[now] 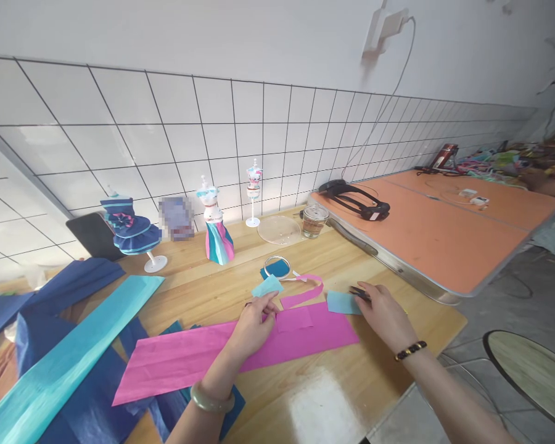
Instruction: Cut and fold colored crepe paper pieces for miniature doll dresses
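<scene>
My left hand [255,327] rests over a long pink crepe-paper strip [185,357], its fingers drawn together at the edge of a small light-blue paper piece [267,286]. Beside my left fingertips, a pink rectangle [296,319] lies on the strip. My right hand [385,313] is closed around a small dark tool [361,293] whose kind is partly hidden. Touching or just under that tool is another light-blue piece [342,302], beside the strip's right end. Between the hands curls a narrow pink strip [312,290]. Behind it, a clear ring [277,266] lies partly over a teal piece [271,270].
Miniature dress forms stand along the wall: one in navy [129,225], one with a striped skirt [219,240], one small [254,185]. A glass of liquid [314,221] stands near an orange table [448,228] holding a black headset [361,200]. Turquoise paper [74,351] lies left.
</scene>
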Motion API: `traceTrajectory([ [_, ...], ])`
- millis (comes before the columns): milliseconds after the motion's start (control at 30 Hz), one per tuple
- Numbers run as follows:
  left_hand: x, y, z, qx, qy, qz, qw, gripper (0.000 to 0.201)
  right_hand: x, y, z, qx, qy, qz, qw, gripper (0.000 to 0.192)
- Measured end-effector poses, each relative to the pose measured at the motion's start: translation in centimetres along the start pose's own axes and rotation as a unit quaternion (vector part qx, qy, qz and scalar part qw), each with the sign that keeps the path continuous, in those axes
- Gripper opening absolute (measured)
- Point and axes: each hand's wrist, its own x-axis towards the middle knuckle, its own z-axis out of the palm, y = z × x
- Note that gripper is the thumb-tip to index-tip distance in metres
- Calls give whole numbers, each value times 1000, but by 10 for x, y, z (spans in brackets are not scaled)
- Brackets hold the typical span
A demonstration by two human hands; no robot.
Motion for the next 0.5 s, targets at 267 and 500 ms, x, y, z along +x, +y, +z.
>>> traceTrajectory([
  [267,1,-1,4,20,19,-25,999,47,-24,-54,41,70,-138,-62,986,29],
  [500,2,0,5,22,28,-28,999,46,-19,-69,51,109,-207,-34,972,33],
])
